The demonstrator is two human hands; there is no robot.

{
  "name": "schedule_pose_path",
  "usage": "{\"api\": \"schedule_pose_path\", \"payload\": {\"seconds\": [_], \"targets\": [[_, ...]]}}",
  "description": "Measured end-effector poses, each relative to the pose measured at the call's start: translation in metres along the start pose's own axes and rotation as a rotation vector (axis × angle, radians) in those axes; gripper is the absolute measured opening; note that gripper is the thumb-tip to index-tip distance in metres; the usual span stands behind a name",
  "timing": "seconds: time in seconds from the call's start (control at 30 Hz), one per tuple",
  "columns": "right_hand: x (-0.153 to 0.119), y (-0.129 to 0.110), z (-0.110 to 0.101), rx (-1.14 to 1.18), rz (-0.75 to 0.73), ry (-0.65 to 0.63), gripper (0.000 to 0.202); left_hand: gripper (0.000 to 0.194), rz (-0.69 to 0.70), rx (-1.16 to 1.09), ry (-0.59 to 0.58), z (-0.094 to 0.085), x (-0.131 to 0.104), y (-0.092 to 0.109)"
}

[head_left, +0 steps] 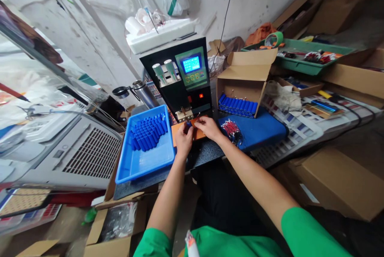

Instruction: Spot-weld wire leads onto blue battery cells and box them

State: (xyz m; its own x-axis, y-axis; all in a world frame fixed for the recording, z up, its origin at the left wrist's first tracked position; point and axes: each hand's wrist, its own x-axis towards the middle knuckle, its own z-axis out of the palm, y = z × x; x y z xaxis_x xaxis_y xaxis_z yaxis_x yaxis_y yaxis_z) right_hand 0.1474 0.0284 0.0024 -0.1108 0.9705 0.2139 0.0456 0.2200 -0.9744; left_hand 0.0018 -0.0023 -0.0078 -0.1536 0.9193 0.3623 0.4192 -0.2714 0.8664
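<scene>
My left hand [184, 139] is closed around a small blue cylindrical battery cell [188, 124], mostly covered by the fingers, just under the welding pins [183, 112] of a black spot-welding machine [168, 99]. Close beside it, my right hand [207, 127] pinches what looks like a thin wire, largely hidden by the fingertips. Both hands are over an orange board [177, 132] at the machine's foot. Left of them, a blue tray [150, 167] holds many upright blue cells [147, 132]. A bundle of red, white and black wires [232, 129] lies to the right.
An open cardboard box [237, 85] contains blue cells with wires [238, 105]. Beneath the wire bundle is a blue pad [264, 127]. A steel flask [145, 93] stands behind the tray. A green tray [319, 65] sits back right; more boxes [339, 181] surround the bench.
</scene>
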Motion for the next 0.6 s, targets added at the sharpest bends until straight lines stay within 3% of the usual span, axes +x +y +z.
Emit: {"api": "schedule_pose_path", "payload": {"seconds": [0.27,0.43,0.6], "targets": [[0.002,0.003,0.001,-0.101,0.039,-0.012,0.016,0.024,0.005,-0.023,0.0,0.0,0.002,0.003],[0.001,0.003,-0.002,-0.051,0.02,-0.003,0.021,0.034,-0.043,-0.143,0.053,-0.013,-0.004,0.008],[0.0,0.0,-0.003,-0.019,0.03,0.006,0.021,0.024,0.021,0.087,0.043,-0.033,-0.029,0.01]]}}
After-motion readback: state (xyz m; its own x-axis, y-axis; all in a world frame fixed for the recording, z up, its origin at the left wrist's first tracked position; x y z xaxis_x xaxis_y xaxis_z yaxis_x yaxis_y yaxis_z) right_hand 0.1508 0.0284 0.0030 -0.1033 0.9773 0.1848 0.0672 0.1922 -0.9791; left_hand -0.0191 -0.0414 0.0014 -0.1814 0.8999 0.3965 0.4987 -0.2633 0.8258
